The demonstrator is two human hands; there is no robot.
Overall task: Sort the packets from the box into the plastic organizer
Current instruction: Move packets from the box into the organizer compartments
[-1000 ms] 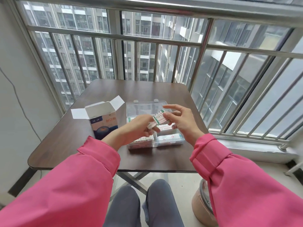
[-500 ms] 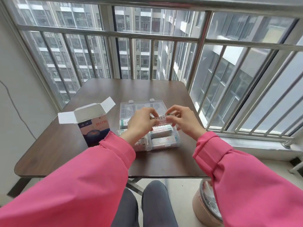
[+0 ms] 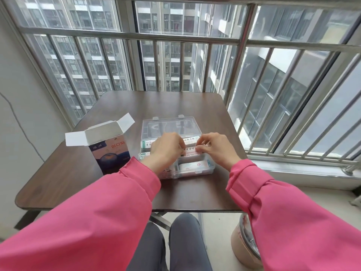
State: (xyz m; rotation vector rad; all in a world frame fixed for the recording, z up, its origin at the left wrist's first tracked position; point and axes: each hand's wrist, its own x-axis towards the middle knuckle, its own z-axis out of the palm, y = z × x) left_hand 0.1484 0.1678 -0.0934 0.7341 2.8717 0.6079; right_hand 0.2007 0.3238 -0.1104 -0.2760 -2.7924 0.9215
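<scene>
Both hands had lowered the packet (image 3: 192,151) into the plastic organizer (image 3: 195,170); left hand (image 3: 166,150) and right hand (image 3: 216,148) pinched its ends. Nearby, the opened box (image 3: 109,145) stood on the dark wooden counter (image 3: 160,103) beside barred windows (image 3: 175,55).

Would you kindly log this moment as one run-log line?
left hand: holds packet | right hand: holds packet | over organizer | box: open

Both arms wear long pink sleeves (image 3: 109,216) of soft, thick fabric, each ending in a stitched cuff (image 3: 248,173) at the wrist. The hands are bare. Grey trousers (image 3: 168,245) cover the legs below.
</scene>
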